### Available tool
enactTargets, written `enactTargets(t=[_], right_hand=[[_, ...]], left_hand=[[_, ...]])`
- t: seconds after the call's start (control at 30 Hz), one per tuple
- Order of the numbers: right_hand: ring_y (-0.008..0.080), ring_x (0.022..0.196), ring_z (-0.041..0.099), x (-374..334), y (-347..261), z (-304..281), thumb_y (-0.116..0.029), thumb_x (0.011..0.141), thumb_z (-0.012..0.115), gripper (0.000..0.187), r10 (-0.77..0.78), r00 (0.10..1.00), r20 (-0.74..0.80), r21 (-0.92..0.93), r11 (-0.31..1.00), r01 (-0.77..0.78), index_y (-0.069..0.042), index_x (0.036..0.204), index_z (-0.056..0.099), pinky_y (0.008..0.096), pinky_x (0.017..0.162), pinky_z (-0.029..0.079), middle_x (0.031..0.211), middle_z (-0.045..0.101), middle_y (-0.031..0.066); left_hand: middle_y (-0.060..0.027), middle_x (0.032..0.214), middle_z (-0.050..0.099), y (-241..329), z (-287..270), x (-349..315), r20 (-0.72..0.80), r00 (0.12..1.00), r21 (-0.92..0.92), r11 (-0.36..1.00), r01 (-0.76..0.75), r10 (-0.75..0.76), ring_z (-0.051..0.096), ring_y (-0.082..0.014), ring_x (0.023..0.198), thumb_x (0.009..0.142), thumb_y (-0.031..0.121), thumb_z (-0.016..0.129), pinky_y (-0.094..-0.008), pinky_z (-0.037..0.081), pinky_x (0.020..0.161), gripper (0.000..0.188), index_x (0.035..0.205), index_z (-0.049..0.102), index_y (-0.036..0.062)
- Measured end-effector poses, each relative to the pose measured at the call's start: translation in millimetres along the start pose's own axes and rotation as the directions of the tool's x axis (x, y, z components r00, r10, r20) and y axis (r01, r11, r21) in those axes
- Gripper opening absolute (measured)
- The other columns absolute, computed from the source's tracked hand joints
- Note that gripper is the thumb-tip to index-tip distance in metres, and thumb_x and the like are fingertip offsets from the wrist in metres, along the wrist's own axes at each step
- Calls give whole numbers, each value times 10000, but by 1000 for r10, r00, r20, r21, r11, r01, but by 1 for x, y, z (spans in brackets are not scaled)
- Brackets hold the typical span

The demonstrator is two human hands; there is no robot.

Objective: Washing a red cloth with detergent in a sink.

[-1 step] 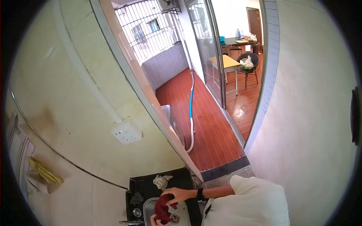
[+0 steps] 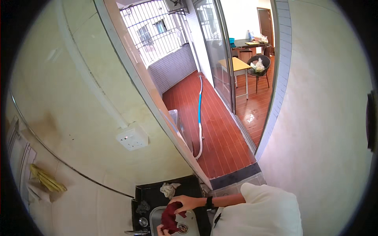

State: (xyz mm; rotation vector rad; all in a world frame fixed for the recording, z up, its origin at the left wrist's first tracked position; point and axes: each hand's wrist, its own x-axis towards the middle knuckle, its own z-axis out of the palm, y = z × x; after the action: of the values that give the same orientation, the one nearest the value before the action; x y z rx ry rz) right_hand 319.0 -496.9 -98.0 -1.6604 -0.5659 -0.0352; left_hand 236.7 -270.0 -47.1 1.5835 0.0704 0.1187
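Observation:
A dark red cloth [image 2: 169, 218] hangs between my hands over the metal sink [image 2: 192, 220]. My right hand [image 2: 186, 204], with a black band on its wrist, grips the upper end of the cloth. At the bottom edge of the view, the fingers of my left hand [image 2: 162, 230] close on its lower end; the rest of that hand is cut off. Beside the cloth the round drain [image 2: 182, 228] shows in the basin. A faucet [image 2: 137, 233] reaches in at the sink's left.
On the black counter [image 2: 151, 189] lie a crumpled whitish cloth [image 2: 169, 190] and a grey scrubber [image 2: 142, 207]. A yellow cloth [image 2: 47, 179] hangs at far left. A wall socket [image 2: 132, 137] sits above. Beyond the doorway, a blue-and-white hose [image 2: 200, 106] crosses the red floor.

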Motion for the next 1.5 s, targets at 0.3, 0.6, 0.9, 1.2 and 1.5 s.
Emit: enactTargets(t=[0.3,0.6,0.9,1.2,1.5], right_hand=[[258,1062,627,4,-11,-4,-198,960,633,350,-41,998,43,77,996,37,-81,1286,590,406,938,489,1163,644,127],[308,1017,620,12,-35,12,-165,968,577,280,-193,975,112,23,981,192,-47,1219,618,404,896,477,1101,620,141],[327,1039,602,20,-48,25,-209,978,573,257,-174,980,94,-97,978,182,-51,1171,637,422,852,486,1090,601,151],[286,999,570,29,-58,22,-215,953,633,223,-314,949,-23,-255,920,298,0,999,675,399,877,462,1072,567,130],[326,818,665,37,-58,40,-302,979,593,266,-132,975,180,-187,968,166,-73,1074,689,396,733,525,914,695,148]], left_hand=[[-65,1006,560,-35,-30,9,138,990,-234,970,61,-29,541,-173,908,950,164,602,-318,460,844,197,1107,579,46],[-62,994,552,-10,6,3,182,977,-18,994,-107,109,549,-166,903,991,122,617,-304,488,812,235,1194,535,36],[-70,1023,558,9,12,-2,87,983,153,973,-174,162,539,-157,908,992,204,639,-323,475,801,306,1230,536,41],[-173,1009,665,30,14,-12,52,942,518,798,-309,331,641,-272,863,1021,277,574,-361,516,770,353,1215,592,-17],[-158,1189,615,36,-7,-6,159,953,465,832,-303,258,641,-259,1004,837,86,757,-358,531,866,442,1223,564,-6]])
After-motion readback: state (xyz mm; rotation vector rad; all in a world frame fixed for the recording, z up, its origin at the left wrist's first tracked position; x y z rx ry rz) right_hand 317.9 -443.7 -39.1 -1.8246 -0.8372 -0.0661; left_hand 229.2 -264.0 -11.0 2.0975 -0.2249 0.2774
